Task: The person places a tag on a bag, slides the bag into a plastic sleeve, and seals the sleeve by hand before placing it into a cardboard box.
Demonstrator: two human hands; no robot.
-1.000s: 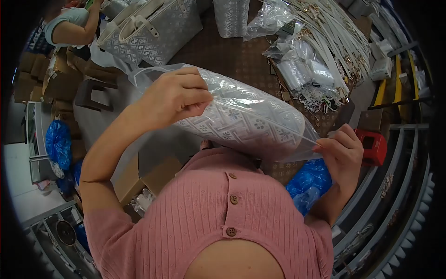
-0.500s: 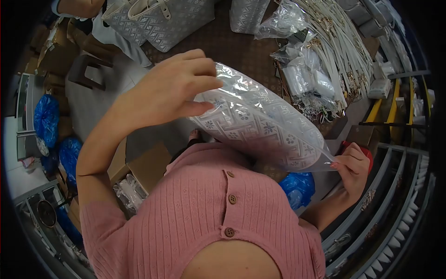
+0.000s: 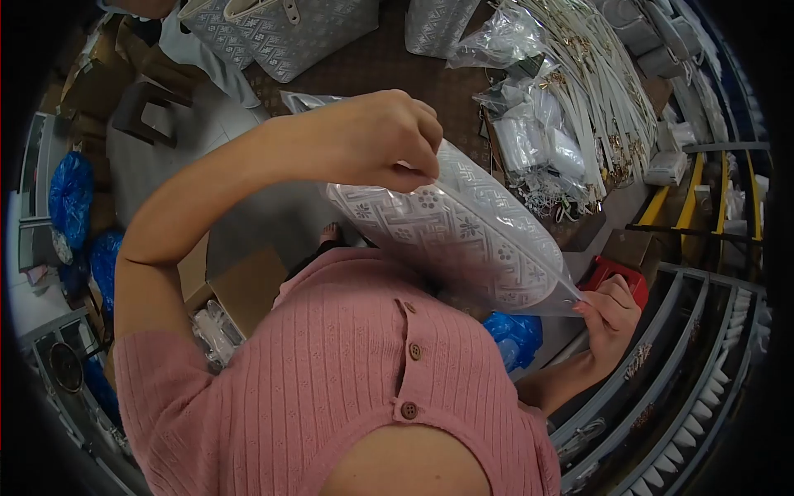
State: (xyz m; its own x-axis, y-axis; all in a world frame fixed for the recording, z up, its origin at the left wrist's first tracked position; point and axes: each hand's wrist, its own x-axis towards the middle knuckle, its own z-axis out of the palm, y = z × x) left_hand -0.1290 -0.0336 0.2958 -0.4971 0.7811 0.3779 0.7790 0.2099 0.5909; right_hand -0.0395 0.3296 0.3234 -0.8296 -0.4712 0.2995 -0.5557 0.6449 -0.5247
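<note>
A clear plastic bag (image 3: 564, 304) hangs slanted in front of my chest, with a grey-and-white patterned bag (image 3: 463, 231) inside it. My left hand (image 3: 397, 140) is closed with its fingers curled at the plastic's upper edge; the fingertips are partly hidden. At the lower right corner, my right hand (image 3: 610, 318) pinches the plastic between thumb and fingers. Behind my left wrist, a loose flap of clear plastic sticks out to the left.
Patterned tote bags (image 3: 306, 37) stand on the brown table (image 3: 372, 74) ahead. White straps with metal clasps (image 3: 612, 107) and small plastic packets (image 3: 538, 132) lie at its right. A red box (image 3: 620, 277) and metal racks (image 3: 662, 364) are to my right; a stool (image 3: 136, 112) is at left.
My left hand has moved right along the plastic bag's upper edge, and its fingers have curled closed. My right hand keeps its pinch on the corner. The view has shifted slightly.
</note>
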